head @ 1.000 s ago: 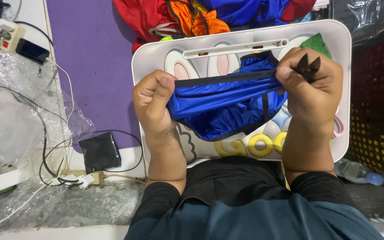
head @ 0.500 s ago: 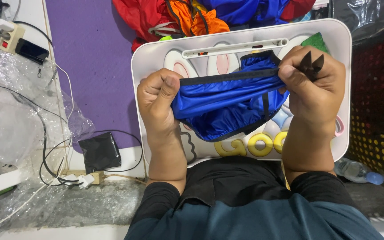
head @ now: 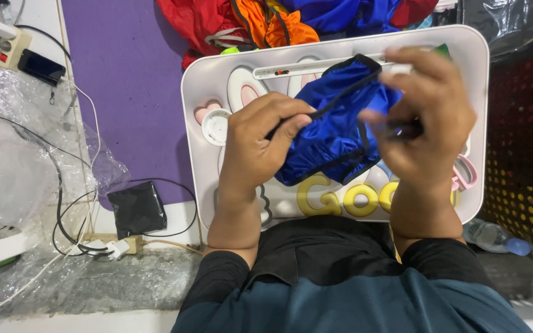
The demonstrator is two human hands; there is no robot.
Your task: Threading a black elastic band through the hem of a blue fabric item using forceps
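A shiny blue fabric piece with black edging [head: 334, 132] lies bunched over a white lap tray [head: 205, 86] printed with a rabbit and yellow letters. My left hand [head: 257, 145] pinches the black edge at the fabric's left side. Over the fabric's right side my right hand [head: 427, 117], blurred, grips the cloth together with a small dark object that I cannot make out.
A heap of red, orange and blue garments [head: 279, 18] lies beyond the tray on a purple mat [head: 124, 80]. To the left are clear plastic wrap [head: 7, 166], cables, a power strip [head: 10, 46], a phone [head: 41, 66] and a black pouch [head: 136, 208]. A black perforated crate [head: 525, 154] stands at right.
My hands came closer together and the stretched fabric went slack and bunched up. My right hand lifted and turned over the cloth.
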